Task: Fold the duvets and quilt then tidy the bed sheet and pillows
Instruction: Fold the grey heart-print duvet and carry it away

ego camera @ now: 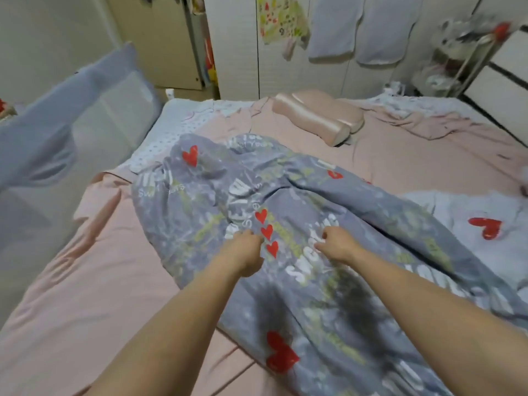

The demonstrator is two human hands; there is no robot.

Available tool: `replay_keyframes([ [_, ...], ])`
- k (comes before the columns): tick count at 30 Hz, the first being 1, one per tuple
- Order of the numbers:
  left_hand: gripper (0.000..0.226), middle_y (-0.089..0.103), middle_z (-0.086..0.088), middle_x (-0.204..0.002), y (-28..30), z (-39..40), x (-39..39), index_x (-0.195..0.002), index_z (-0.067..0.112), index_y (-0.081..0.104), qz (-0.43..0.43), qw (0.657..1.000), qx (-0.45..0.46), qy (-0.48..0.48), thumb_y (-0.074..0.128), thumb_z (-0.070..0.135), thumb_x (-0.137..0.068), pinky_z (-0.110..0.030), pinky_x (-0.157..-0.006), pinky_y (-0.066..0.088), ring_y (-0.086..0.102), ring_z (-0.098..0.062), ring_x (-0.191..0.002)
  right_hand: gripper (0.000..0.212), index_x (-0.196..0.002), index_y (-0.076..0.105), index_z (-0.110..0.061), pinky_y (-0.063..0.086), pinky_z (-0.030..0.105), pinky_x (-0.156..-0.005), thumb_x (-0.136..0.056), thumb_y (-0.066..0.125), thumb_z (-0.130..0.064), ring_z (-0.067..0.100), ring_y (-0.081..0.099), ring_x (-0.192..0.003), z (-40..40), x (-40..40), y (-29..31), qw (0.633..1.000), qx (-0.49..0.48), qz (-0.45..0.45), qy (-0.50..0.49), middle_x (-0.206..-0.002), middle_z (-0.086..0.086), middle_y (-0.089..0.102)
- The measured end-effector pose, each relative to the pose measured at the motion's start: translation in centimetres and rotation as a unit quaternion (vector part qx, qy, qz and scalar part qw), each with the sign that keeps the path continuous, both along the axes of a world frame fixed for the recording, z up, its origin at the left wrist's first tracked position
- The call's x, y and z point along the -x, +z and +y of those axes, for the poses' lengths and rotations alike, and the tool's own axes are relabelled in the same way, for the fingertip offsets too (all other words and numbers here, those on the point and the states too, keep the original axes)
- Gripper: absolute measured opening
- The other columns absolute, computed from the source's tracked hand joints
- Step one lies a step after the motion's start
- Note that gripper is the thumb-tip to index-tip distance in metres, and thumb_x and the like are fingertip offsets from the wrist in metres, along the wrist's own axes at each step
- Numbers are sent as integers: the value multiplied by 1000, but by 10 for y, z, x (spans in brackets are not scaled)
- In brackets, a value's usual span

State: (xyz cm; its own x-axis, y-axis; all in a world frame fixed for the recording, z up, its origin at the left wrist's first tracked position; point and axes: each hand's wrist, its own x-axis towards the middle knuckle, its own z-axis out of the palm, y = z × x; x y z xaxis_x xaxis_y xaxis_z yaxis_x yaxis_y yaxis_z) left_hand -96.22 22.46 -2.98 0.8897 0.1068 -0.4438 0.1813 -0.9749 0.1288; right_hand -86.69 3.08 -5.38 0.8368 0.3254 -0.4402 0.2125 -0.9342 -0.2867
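- lying in a long rumpled heap down the middle of the bed, the grey-blue duvet (285, 195) with red hearts and white lettering runs from the near edge toward the far left.
- the left hand (245, 252) rests on the duvet near its middle, fingers curled into the cloth and pinching a fold of it.
- the right hand (335, 242) sits just to the right of the left, fingers curled tight round a bunch of the same duvet.
- both forearms reach in from the near edge, bare.
- a paler blue quilt (463, 212) with a red heart lies at the right, touching the duvet's right side.
- the pink bed sheet (94, 267) shows beneath, wrinkled at the near left and bunched at the far right.
- a pink satin pillow (317, 115) lies at the far middle of the bed, well apart from the hands.
- a white dotted cover (165, 138) shows at the far left, partly under the duvet's far end.
- a grey mesh bed rail (71, 115) stands along the left side.
- white wardrobe doors (237, 52) stand beyond, with cloths (357, 27) hanging on them.
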Motion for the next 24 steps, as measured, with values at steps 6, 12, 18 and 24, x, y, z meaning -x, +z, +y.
replay_keyframes([
  [6,54,29,-12,-149,-74,13,-66,-145,17,32,-68,997,-39,2,48,22,-93,-42,-111,30,24,-31,-139,102,-146,22,-5,29,42,-110,-73,69,-60,32,28,-139,40,-35,-93,999,13,-20,-47,-150,17,31],
  [12,59,1,-9,-161,-162,23,-92,-154,17,10,-92,966,-186,-155,31,15,-98,-49,-119,5,-1,-34,-148,59,-135,29,-4,37,45,-102,-89,56,-28,36,48,-122,63,-36,-187,984,87,-144,-55,-133,21,49],
  [18,53,61,-10,-129,-191,36,-140,-113,11,69,-190,908,-249,-280,24,19,-88,-56,-112,23,42,-34,-134,31,-113,44,-8,42,43,-70,-85,51,-16,43,59,-95,44,-38,-195,980,-103,-168,-40,-100,25,64],
  [24,33,64,-11,-116,-124,35,-116,-129,21,48,-86,935,-191,-286,40,22,-97,-36,-90,44,60,-30,-110,56,-121,57,-26,43,35,-80,-74,71,-53,30,60,-107,36,4,-131,971,-209,-103,-54,-112,8,69],
])
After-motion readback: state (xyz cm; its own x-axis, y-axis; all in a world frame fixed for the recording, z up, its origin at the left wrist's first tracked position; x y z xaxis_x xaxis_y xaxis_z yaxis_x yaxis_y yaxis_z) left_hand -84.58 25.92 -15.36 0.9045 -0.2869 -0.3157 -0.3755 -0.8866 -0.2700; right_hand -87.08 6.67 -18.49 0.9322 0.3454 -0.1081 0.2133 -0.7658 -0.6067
